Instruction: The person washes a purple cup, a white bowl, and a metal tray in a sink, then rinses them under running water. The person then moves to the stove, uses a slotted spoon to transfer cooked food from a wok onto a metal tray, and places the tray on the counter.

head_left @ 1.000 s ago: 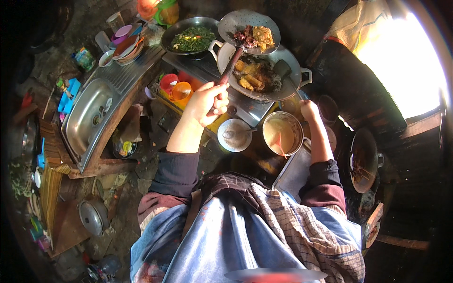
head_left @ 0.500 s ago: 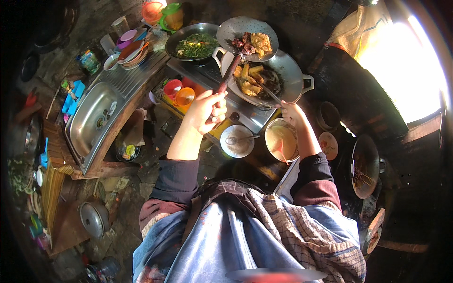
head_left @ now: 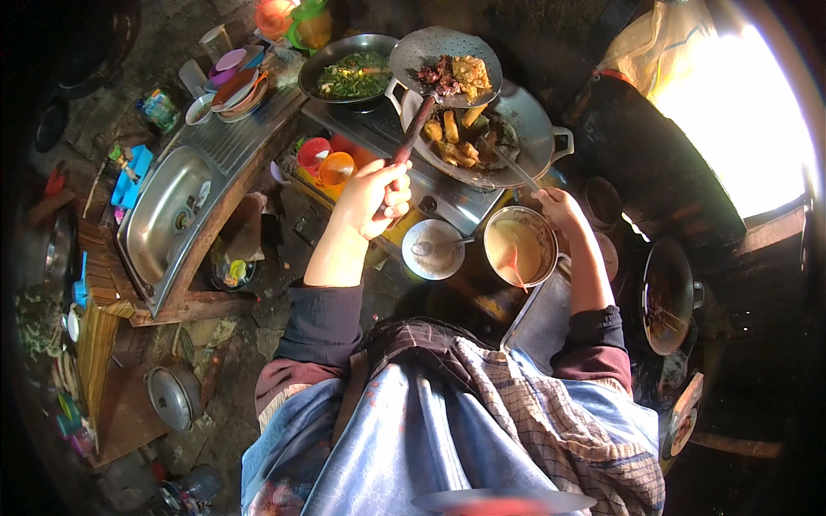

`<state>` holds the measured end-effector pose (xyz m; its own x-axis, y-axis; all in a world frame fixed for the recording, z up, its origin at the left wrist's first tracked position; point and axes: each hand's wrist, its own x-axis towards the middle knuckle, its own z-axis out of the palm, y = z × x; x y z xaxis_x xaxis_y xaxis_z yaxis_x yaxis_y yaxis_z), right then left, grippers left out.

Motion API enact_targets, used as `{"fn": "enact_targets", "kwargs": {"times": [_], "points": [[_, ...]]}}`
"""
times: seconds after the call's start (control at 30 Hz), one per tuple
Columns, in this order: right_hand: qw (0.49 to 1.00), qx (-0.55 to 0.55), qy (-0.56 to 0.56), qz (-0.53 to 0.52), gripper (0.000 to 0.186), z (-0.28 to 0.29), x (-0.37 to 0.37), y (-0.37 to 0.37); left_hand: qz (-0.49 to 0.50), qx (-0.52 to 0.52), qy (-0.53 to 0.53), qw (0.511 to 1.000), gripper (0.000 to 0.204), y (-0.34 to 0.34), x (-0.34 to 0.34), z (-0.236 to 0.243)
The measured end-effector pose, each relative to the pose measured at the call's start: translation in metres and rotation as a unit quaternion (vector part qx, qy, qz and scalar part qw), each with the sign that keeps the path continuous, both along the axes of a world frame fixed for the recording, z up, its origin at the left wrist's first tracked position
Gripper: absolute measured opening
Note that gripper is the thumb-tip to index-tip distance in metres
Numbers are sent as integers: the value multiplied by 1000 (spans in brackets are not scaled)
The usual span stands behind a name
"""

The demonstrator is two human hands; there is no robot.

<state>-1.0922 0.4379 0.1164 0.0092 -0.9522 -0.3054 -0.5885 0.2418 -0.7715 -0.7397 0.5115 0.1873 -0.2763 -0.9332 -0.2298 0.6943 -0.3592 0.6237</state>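
My left hand is closed round the dark wooden handle of a large perforated skimmer. Dark reddish bits and a golden fried lump lie in its bowl, which hangs over the far side of a two-handled wok. In the wok, several golden-brown fried pieces sit in dark oil. My right hand grips a long metal utensil that slants down into the wok; its working end is hard to make out among the food.
Nearer me stand a pot of pale batter and a white bowl with a spoon. A pan of chopped greens sits left of the wok. Red and orange cups, a steel sink and stacked dishes are further left.
My right hand has shifted a little right, and its utensil has moved with it. The fried pieces in the wok have been rearranged. The skimmer has moved slightly left and up.
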Motion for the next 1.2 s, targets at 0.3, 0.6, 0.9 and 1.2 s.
{"fn": "enact_targets", "kwargs": {"times": [0.3, 0.6, 0.9, 1.2], "points": [[943, -236, 218, 84, 31, 22, -6, 33, -5, -8, 7, 1000, 12, 0, -1, -2], [959, -164, 223, 64, 27, 14, 22, 55, 1, -8, 0, 1000, 8, -2, -3, 1], [958, -175, 228, 2, 28, 5, -5, 30, 12, 20, -19, 1000, 14, -8, 0, -13], [968, -162, 192, 18, 30, -14, 38, 3, 16, 43, -14, 999, 14, -18, -4, -30]]}}
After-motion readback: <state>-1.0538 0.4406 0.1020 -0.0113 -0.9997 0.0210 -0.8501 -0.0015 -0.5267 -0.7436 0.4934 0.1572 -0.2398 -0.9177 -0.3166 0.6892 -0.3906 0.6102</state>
